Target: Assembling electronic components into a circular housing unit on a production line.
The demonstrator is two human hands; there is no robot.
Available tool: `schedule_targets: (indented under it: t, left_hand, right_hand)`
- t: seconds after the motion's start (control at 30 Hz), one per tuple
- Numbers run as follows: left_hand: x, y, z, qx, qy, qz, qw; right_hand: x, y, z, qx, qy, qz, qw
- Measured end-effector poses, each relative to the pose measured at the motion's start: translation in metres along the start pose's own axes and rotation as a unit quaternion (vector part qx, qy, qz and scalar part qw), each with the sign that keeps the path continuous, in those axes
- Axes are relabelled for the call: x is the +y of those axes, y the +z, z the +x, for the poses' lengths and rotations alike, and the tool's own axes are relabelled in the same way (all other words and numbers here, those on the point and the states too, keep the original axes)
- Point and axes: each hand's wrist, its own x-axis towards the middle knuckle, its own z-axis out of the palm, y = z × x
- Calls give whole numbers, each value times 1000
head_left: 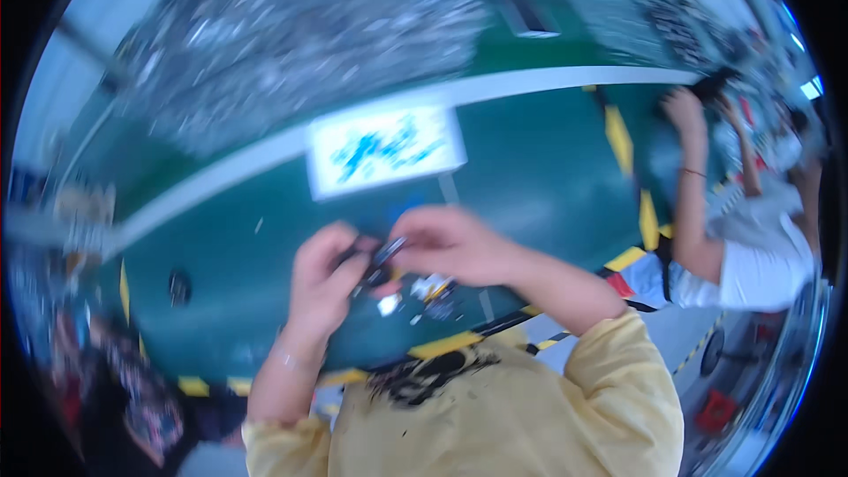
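As fingers [353, 268] hold a small dark piece [377, 275], smooth green tabletop [548, 168] below

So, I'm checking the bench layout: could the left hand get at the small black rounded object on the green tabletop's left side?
Probably yes: only green tabletop shows between the left hand and that black object, though the hand is holding a small dark part it may need to release first.

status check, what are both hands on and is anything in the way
Left hand and right hand holding small dark item, details blurred. Possible clutter: loose small parts close by on green tabletop.
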Motion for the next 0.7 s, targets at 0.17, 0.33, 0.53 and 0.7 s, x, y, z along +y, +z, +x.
schedule_targets:
  t: [0.17, 0.33, 0.53, 0.7]
  left_hand:
    - [12, 7, -11, 73, 11, 0, 997]
    - [2, 8, -11, 61, -25, -59, 996]
    - [2, 22, -11, 1, -28, -12, 1000]
    - [8, 18, -22, -10, -22, 152, 988]
  right_hand:
    - [-5, -1, 7, -19, -66, -71, 995]
    - [-5, 4, 3, -8, -77, -59, 995]
    - [16, 1, 12, -5, -71, -41, 997]
    - [12, 9, 15, 33, -134, -85, 987]
